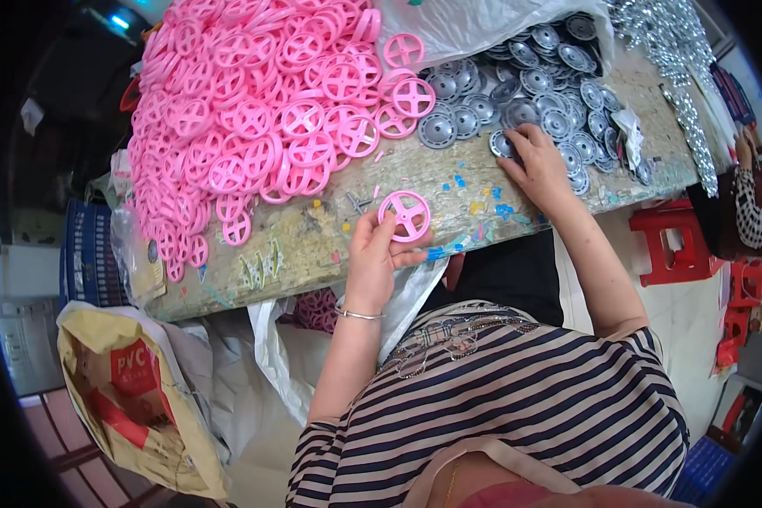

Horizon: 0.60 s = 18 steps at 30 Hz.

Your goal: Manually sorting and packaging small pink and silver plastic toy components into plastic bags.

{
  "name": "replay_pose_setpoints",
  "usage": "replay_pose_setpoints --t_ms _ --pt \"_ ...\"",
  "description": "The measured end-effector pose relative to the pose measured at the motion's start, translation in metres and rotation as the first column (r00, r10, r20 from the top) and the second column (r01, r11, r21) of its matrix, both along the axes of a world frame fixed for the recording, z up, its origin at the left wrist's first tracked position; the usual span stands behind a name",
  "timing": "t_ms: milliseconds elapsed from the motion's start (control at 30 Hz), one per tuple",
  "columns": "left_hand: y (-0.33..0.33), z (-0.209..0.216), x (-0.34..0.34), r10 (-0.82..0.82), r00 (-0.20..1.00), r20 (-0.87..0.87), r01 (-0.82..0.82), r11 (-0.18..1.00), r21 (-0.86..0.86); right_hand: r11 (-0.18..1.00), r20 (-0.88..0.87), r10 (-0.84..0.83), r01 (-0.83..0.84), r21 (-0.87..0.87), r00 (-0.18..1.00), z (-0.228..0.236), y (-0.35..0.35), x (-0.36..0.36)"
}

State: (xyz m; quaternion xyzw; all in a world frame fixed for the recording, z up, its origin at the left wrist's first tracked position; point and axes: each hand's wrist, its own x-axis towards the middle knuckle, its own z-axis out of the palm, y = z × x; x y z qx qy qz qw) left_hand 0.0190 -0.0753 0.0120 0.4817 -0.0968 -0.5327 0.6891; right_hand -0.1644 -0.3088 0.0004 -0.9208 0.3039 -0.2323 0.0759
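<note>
A pink plastic wheel ring with crossed spokes [418, 222] is pinched in my left hand [372, 254], just over the table's front edge. My right hand [535, 165] reaches to the near side of a pile of grey plastic discs [559, 118]. Its thumb and fingertips close around one grey disc [502, 144], which still lies on the wooden tabletop; the fingers partly cover it. A large heap of pink wheel rings [254, 102] fills the left of the table, its right edge meeting the grey discs.
A white plastic bag [483, 30] lies behind the discs. Silver tinsel-like strips [669, 51] hang over the right end of the worn wooden table [296, 245]. An opened paper sack [76, 339] stands on the floor at left, and a red stool [673, 245] at right.
</note>
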Motion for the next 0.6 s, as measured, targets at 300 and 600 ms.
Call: replay_pose_setpoints --t_ms 300,600 --pt "0.010 -0.007 0.005 0.088 0.994 0.069 -0.084 0.995 -0.061 0.901 0.202 0.001 -0.089 0.425 0.979 0.015 0.019 0.033" --pt "0.011 -0.016 0.006 0.204 0.948 0.243 -0.181 0.977 -0.114 0.801 0.331 0.396 -0.498 0.332 0.857 0.040 0.106 0.058"
